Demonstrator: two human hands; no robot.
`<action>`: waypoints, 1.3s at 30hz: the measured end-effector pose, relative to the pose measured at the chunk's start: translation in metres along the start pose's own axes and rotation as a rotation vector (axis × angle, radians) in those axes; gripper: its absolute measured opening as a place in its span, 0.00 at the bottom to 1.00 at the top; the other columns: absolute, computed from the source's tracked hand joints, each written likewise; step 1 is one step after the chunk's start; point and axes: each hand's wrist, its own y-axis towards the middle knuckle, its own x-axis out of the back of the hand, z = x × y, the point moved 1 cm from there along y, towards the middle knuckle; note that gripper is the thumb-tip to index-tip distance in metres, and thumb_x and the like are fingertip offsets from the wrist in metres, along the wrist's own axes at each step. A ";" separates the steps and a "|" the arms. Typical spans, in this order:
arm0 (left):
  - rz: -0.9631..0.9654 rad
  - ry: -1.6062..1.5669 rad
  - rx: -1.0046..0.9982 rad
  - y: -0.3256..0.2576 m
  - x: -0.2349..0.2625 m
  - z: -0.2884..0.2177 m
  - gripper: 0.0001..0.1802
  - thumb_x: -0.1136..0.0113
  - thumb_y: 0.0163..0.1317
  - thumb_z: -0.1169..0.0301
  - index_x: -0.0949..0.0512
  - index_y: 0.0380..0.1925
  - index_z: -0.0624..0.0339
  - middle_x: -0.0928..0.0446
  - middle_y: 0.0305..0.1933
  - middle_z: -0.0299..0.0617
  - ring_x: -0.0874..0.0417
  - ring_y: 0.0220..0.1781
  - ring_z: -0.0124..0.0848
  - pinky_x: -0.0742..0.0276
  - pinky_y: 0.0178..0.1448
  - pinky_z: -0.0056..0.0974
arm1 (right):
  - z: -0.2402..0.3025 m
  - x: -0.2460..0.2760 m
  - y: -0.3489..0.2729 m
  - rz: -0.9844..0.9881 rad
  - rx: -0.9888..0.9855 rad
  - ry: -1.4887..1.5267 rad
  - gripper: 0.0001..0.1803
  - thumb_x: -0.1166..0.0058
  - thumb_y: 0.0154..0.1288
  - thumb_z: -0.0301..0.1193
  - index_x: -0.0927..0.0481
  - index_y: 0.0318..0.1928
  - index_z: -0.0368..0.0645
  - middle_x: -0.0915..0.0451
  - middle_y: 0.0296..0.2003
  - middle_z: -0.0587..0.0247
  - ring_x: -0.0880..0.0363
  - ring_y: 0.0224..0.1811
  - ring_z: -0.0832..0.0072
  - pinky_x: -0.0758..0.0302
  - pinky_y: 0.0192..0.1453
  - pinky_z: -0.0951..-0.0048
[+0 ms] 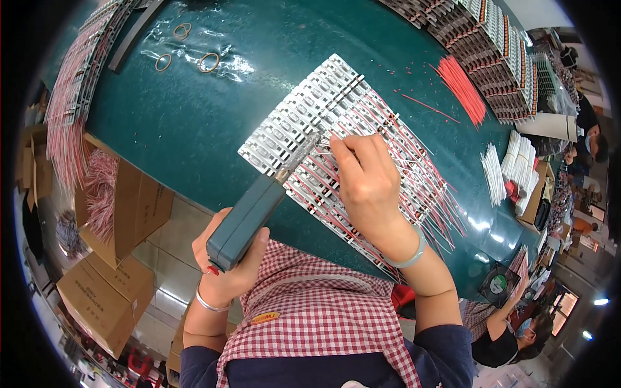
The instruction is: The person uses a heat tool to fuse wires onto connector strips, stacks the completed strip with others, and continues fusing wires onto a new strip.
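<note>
**Left hand clamped on boxy dark grey-green tool, right hand at flat panel of pale slotted strips**

Left hand: wrapped round the tool's handle, near side of the table, thumb on the right. Tool's metal end points far and right, out over the panel, close to right fingertips; contact with panel: cannot tell.

Right hand: thumb and index together in a pinch over the panel's middle; anything between them too small to tell. Pale bangle on that wrist.

Panel: lies slanted on glossy green table, ahead of the person. Far-left part bare strips; thin red and white wires spread over the right part, loose ends past its right edge.

Right of panel, far: bundle of thin red sticks, a few strays beside it. Nearer: bundles of thin white sticks. Far right: tall stacked pale panels.

Far left: three tan rubber bands, dark straight bar, more panels with red-white wires hanging off. Near left, off the table: open brown cardboard box with pinkish wires inside, closed brown carton.

Near right: another person in dark top.
</note>
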 end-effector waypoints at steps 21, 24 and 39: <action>-0.057 -0.041 0.068 -0.009 0.004 0.002 0.14 0.31 0.52 0.78 0.17 0.40 0.68 0.17 0.36 0.49 0.15 0.35 0.37 0.20 0.41 0.34 | 0.002 -0.001 0.001 0.007 0.010 -0.034 0.16 0.44 0.47 0.19 0.21 0.40 0.28 0.28 0.32 0.56 0.27 0.35 0.63 0.27 0.33 0.68; -0.065 -0.024 0.025 -0.012 0.006 0.003 0.13 0.31 0.52 0.78 0.17 0.40 0.69 0.17 0.37 0.48 0.15 0.35 0.37 0.20 0.42 0.35 | 0.005 0.001 0.000 -0.010 0.014 -0.017 0.16 0.44 0.46 0.18 0.20 0.41 0.28 0.27 0.33 0.56 0.27 0.35 0.63 0.27 0.33 0.68; 0.041 0.026 0.044 -0.011 0.007 0.003 0.12 0.32 0.52 0.82 0.20 0.38 0.69 0.19 0.36 0.44 0.17 0.32 0.31 0.22 0.37 0.31 | 0.014 -0.002 -0.004 0.012 0.005 -0.011 0.15 0.43 0.49 0.19 0.20 0.41 0.28 0.27 0.32 0.56 0.27 0.35 0.64 0.27 0.32 0.67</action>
